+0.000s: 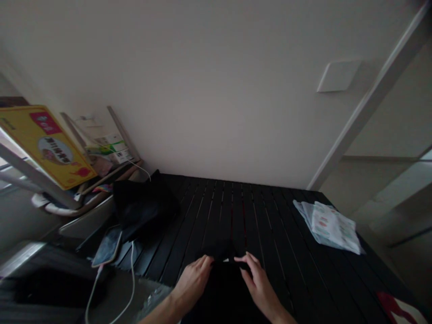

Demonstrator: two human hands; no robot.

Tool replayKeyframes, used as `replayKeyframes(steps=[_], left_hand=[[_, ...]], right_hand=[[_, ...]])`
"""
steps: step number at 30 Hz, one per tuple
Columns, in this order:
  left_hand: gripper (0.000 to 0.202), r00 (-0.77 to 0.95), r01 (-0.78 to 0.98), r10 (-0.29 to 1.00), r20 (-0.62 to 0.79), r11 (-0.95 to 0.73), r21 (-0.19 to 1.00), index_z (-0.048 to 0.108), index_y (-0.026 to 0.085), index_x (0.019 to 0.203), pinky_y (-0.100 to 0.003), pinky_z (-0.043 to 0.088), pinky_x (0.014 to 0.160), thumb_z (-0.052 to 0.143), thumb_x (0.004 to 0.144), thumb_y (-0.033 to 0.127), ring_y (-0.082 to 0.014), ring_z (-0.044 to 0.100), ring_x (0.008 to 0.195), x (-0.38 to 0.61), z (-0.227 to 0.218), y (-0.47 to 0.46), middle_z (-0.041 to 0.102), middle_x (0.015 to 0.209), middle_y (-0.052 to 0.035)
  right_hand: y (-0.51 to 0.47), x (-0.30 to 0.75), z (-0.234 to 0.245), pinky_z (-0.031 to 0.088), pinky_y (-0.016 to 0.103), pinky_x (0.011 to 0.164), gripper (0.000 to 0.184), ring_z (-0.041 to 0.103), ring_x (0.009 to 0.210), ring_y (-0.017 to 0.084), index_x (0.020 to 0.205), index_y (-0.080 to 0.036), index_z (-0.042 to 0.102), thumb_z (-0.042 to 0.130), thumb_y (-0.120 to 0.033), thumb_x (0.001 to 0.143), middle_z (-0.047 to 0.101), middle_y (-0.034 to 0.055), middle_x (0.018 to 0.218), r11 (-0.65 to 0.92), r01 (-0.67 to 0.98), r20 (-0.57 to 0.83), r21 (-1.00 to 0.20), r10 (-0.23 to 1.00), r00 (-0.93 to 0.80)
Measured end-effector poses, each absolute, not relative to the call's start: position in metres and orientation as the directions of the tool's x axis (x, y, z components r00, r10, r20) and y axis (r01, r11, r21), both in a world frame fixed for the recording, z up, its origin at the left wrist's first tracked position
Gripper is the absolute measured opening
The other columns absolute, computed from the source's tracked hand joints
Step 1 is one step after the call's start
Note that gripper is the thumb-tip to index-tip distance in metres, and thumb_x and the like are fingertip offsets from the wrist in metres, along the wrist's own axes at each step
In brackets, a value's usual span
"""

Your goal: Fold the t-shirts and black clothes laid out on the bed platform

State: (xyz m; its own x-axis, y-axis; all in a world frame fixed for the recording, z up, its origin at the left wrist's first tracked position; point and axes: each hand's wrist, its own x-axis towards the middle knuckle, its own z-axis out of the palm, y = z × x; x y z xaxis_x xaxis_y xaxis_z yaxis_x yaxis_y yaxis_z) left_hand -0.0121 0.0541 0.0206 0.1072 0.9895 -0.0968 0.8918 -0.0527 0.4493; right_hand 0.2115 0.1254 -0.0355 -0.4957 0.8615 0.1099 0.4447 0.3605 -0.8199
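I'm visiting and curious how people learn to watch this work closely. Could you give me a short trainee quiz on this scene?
1. True or false: the left hand and the right hand both touch the black cloth.
2. Which thing does the white cable connect to? A) the smartphone B) the yellow board C) the black bag
3. Fill in the blank: from the head camera's view, the stack of printed papers lies to the ____ of the hands.

Key: 1 true; 2 A; 3 right

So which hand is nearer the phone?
Left: your left hand is to the right of the phone, and your right hand is farther off on the same side.
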Motion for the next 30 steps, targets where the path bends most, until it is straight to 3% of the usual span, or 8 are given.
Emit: replayKeyframes(steps=[3,6,11,16,18,21,26,30], left_hand=[[0.02,0.145,0.831,0.988,-0.054,-0.092,0.549,0.058,0.026,0.106,-0.023,0.048,0.08,0.043,0.093,0.027,-0.0158,0.064,0.089,-0.019,0.056,0.056,0.066,0.1,-0.0015],[0.016,0.113,0.766,0.993,-0.024,-0.072,0.638,0.06,0.025,0.102,-0.022,0.045,0.081,0.052,0.088,0.027,-0.0153,0.062,0.091,-0.036,0.085,0.06,0.065,0.099,0.0002],[0.019,0.035,0.633,0.999,-0.027,-0.001,0.774,0.06,0.021,0.099,-0.023,0.044,0.077,0.047,0.087,0.027,-0.0152,0.058,0.085,-0.051,0.093,0.071,0.064,0.09,0.0],[0.026,-0.178,0.464,0.982,-0.063,0.14,0.875,0.052,0.02,0.102,-0.025,0.042,0.085,0.036,0.089,0.034,-0.0173,0.054,0.096,-0.023,0.077,0.083,0.061,0.098,-0.0015],[0.029,-0.192,0.462,0.978,-0.083,0.165,0.872,0.049,0.021,0.107,-0.026,0.042,0.088,0.036,0.089,0.039,-0.0181,0.054,0.099,-0.01,0.079,0.085,0.06,0.101,-0.0018],[0.038,-0.093,0.578,0.99,-0.106,0.14,0.804,0.043,0.02,0.111,-0.027,0.043,0.082,0.055,0.079,0.037,-0.0181,0.055,0.089,-0.004,0.086,0.084,0.059,0.097,-0.0018],[0.047,0.152,0.64,0.975,-0.161,0.027,0.768,0.048,0.021,0.111,-0.025,0.042,0.086,0.051,0.066,0.009,-0.0166,0.055,0.097,-0.034,0.089,0.077,0.061,0.107,-0.0023],[0.029,0.153,0.692,0.954,-0.259,0.083,0.717,0.06,0.019,0.093,-0.023,0.043,0.081,0.047,0.069,0.01,-0.0153,0.058,0.091,-0.064,0.085,0.073,0.065,0.095,0.0014]], right_hand=[[0.131,0.222,0.01,0.048,0.03,0.085,0.028,0.062,0.096,0.02,0.107,-0.024,0.058,0.041,-0.036,0.088,0.067,0.0045,0.1,0.305,0.37,0.093,-0.877,0.865,-0.492],[0.144,0.235,0.053,0.046,0.024,0.072,0.018,0.06,0.079,0.015,0.092,-0.022,0.055,0.045,-0.037,0.087,0.062,-0.0011,0.082,0.287,0.31,0.059,-0.906,0.812,-0.58],[0.166,0.25,0.079,0.042,0.022,0.071,0.009,0.057,0.079,0.014,0.086,-0.022,0.055,0.052,-0.024,0.078,0.06,-0.0041,0.079,0.306,0.383,-0.041,-0.872,0.733,-0.679],[0.169,0.242,0.073,0.043,0.024,0.071,0.025,0.055,0.078,0.015,0.084,-0.021,0.056,0.046,-0.043,0.087,0.058,-0.0017,0.077,0.245,0.363,-0.033,-0.899,0.788,-0.615],[0.167,0.24,0.079,0.044,0.024,0.07,0.032,0.055,0.077,0.016,0.085,-0.02,0.057,0.044,-0.05,0.088,0.058,-0.0011,0.077,0.225,0.36,-0.036,-0.905,0.804,-0.594],[0.165,0.247,0.095,0.046,0.025,0.073,0.035,0.057,0.083,0.018,0.092,-0.02,0.06,0.055,-0.053,0.081,0.062,0.0003,0.084,0.199,0.409,-0.114,-0.891,0.773,-0.624],[0.17,0.269,0.112,0.044,0.029,0.087,0.028,0.059,0.098,0.023,0.095,-0.019,0.067,0.062,-0.036,0.073,0.068,0.0028,0.097,0.217,0.525,-0.264,-0.823,0.672,-0.692],[0.174,0.281,0.117,0.043,0.028,0.089,0.023,0.059,0.101,0.023,0.091,-0.019,0.068,0.058,-0.03,0.074,0.069,0.0023,0.099,0.24,0.576,-0.277,-0.782,0.693,-0.666]])
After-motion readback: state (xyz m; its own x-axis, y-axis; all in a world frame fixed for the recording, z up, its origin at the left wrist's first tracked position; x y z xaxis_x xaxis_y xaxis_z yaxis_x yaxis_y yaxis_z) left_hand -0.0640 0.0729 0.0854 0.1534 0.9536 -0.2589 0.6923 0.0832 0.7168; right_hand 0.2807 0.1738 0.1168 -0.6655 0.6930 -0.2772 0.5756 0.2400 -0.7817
